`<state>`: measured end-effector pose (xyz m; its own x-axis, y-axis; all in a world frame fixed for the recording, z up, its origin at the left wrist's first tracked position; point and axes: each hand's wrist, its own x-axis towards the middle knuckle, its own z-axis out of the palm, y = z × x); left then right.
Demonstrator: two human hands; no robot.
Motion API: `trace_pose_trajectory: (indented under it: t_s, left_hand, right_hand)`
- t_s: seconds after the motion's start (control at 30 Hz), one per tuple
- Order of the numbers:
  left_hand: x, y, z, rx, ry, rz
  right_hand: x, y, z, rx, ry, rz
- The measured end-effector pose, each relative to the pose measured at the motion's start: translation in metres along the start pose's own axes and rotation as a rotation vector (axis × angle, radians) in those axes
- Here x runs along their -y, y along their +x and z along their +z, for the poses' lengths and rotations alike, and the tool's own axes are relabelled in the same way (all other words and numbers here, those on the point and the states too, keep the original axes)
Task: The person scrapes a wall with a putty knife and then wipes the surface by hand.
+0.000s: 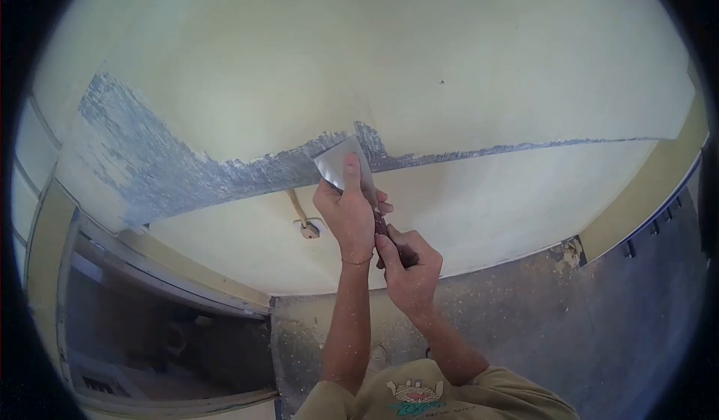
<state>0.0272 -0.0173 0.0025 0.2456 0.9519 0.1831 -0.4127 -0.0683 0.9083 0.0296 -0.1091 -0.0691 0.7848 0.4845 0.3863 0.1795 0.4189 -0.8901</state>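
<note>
Scraper [335, 161] in left hand [348, 214], right hand [411, 269] (lower)

Dull grey floor [524, 308], running under us from wall-side edge. Directly on it, we see small pale cream flakes [301, 338], loosely scattered, too fine to count. Thicker, with dusty yellowish film [323, 314], near floor's left wall-side corner; we find flakes sparser toward right edge.

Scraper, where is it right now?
In the head view, the scraper is near the middle, held by left fingers and right fingers, blade over the grey band.
</note>
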Motion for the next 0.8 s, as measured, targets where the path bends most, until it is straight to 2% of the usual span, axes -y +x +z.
trace_pose_trajectory:
  t_s: [0.07,0.13,0.23,0.33,0.43,0.57,0.67,0.8]
  left_hand:
    - [-0.005,0.004,0.002,0.013,0.025,0.022]
    - [-0.001,0.006,0.001,0.017,0.011,0.019]
    - [-0.005,0.004,0.003,0.0,0.008,0.01]
    - [-0.004,0.006,0.008,-0.02,0.002,0.018]
    - [-0.003,0.004,0.005,-0.016,0.006,0.008]
    - [-0.003,0.007,0.005,0.021,-0.029,0.049]
    - [-0.001,0.002,0.003,-0.016,-0.002,-0.002]
    - [-0.005,0.005,0.001,0.027,-0.018,0.035]
  right_hand:
    - [-0.002,0.005,0.003,0.011,0.014,0.018]
    - [-0.009,0.003,0.006,-0.029,-0.006,-0.08]
    - [-0.003,0.002,0.003,-0.011,-0.006,0.006]
    - [-0.006,0.006,0.002,-0.005,-0.007,-0.052]
    - [-0.001,0.002,-0.002,-0.007,-0.02,0.015]
    - [-0.001,0.007,0.0,0.027,-0.009,-0.019]
    - [-0.004,0.003,0.004,-0.021,-0.018,-0.055]
    - [0.0,0.004,0.002,0.013,-0.016,-0.001]
